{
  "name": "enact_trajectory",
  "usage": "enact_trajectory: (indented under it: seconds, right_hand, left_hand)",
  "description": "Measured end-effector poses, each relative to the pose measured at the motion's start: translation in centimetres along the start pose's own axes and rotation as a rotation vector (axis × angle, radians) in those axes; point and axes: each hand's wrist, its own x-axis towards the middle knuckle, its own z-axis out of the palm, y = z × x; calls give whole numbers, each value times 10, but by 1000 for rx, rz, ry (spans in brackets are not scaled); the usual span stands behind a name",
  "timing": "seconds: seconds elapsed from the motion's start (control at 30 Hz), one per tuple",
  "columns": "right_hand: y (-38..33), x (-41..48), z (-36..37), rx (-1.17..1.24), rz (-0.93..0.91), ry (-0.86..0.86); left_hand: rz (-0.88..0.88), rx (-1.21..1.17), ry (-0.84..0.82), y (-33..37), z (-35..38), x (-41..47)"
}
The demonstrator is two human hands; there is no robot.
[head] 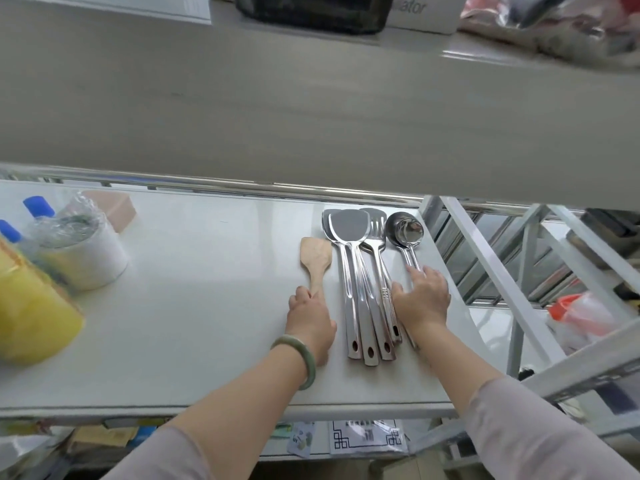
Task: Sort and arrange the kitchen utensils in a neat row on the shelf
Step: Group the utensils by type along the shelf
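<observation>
On the white shelf point(207, 306) lie a wooden spatula point(316, 255), several steel spatulas and a slotted turner point(360, 271) bunched side by side, and a steel ladle point(405, 233) at the right. My left hand point(310, 320) is closed around the wooden spatula's handle. My right hand point(422, 299) rests flat over the ladle's handle, fingers spread, thumb against the steel handles. The ladle's handle end is hidden under the hand.
At the shelf's left stand a wrapped white roll point(86, 251), blue-capped bottles point(38, 206), a yellow package point(31, 306) and a tan box point(114, 206). An upper shelf point(311, 116) hangs overhead. White frame bars point(498, 285) border the right.
</observation>
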Motion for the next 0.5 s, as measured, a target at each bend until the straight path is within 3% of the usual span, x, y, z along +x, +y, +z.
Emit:
enact_trajectory:
  seconds: [0.17, 0.33, 0.5]
  right_hand:
    - [40, 7, -10, -11, 67, -220]
    - [46, 4, -3, 48, -23, -318]
    - [46, 3, 2, 64, -95, -341]
  left_hand:
    - [6, -26, -24, 15, 12, -3]
    - [4, -292, 2, 34, 19, -4]
    - [93, -42, -61, 44, 36, 4]
